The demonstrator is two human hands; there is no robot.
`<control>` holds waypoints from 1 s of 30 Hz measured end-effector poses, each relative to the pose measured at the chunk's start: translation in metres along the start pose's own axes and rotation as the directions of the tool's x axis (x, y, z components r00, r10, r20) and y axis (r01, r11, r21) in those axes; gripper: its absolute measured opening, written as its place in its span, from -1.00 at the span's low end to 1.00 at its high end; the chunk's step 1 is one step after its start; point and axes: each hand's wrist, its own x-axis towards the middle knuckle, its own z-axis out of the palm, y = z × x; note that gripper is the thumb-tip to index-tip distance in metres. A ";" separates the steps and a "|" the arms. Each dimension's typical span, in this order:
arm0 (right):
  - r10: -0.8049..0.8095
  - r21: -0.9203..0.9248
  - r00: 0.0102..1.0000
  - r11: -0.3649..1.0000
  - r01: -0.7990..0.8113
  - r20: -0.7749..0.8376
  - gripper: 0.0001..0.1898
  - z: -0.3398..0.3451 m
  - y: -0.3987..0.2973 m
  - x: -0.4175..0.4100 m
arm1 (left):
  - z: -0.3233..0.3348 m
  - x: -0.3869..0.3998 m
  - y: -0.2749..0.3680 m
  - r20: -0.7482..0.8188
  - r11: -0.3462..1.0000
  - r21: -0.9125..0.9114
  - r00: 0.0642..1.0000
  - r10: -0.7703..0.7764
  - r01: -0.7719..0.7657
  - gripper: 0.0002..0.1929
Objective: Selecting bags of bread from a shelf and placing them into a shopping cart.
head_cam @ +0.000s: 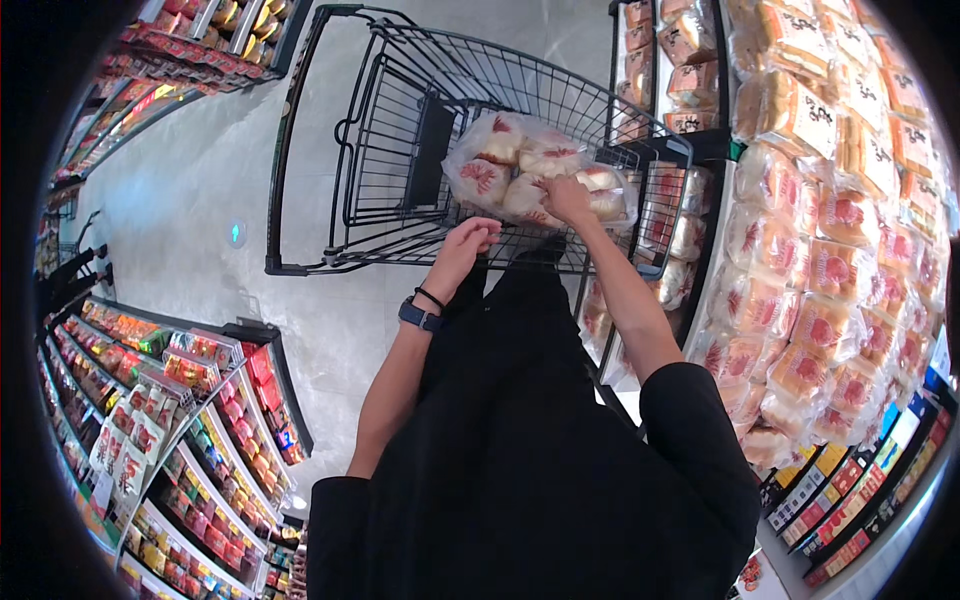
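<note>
A black wire shopping cart [375,127] stands in front of me. In its basket lie several clear plastic bags of round bread buns [480,180], printed with red marks. My right hand [568,200] reaches into the basket with its fingers on top of the bagged buns; whether it pinches the plastic cannot be told. My left hand [469,244] hangs over the near side of the basket, with slightly curled fingers and nothing held. A dark watch and a black band are on the left wrist.
At the right rises a tall display of bagged bread [832,270], close to the cart's end. Snack shelves [217,480] fill the lower left, another shelf unit [217,37] the upper left. A person's dark-clothed legs [71,274] show at the far left.
</note>
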 end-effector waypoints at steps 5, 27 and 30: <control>-0.107 0.206 0.992 0.971 0.120 -0.074 -0.46 -0.073 0.027 -0.027 | 0.005 0.014 0.010 0.073 0.999 -0.030 0.997 0.031 -0.029 -0.69; 0.452 0.869 0.854 -0.279 0.409 -0.257 -0.63 -0.209 0.033 -0.309 | 0.136 -0.036 0.090 0.442 0.878 -0.473 0.881 0.169 0.069 -0.57; 0.458 0.889 0.875 -0.322 0.326 -0.155 -0.29 -0.199 0.047 -0.322 | 0.153 -0.033 0.086 0.531 0.826 -0.509 0.844 0.079 0.243 -0.55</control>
